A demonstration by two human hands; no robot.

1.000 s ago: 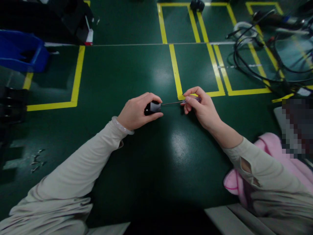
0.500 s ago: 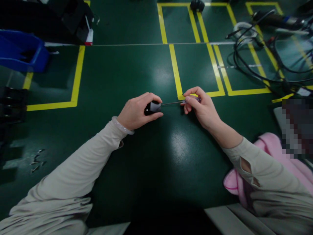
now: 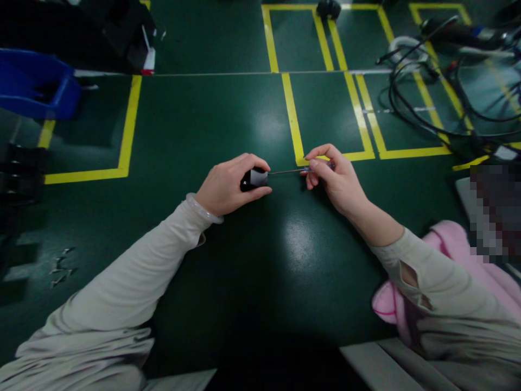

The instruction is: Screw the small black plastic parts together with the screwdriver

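My left hand (image 3: 230, 184), with a pale bracelet at the wrist, is wrapped round a small black and grey part (image 3: 256, 178) above the green table (image 3: 203, 119). To its right, my right hand (image 3: 331, 176) pinches the handle of a thin screwdriver (image 3: 287, 172). The metal shaft points left, and its tip meets the right side of the black and grey part. The exact contact point is too small to make out.
Several screws (image 3: 60, 266) lie at the left. A blue bin (image 3: 61, 92) stands at the upper left beside black equipment (image 3: 118, 32). Black cables (image 3: 396, 103) are at the upper right, a small black object (image 3: 328, 9) at the top, and pink cloth (image 3: 450, 239) by my right sleeve.
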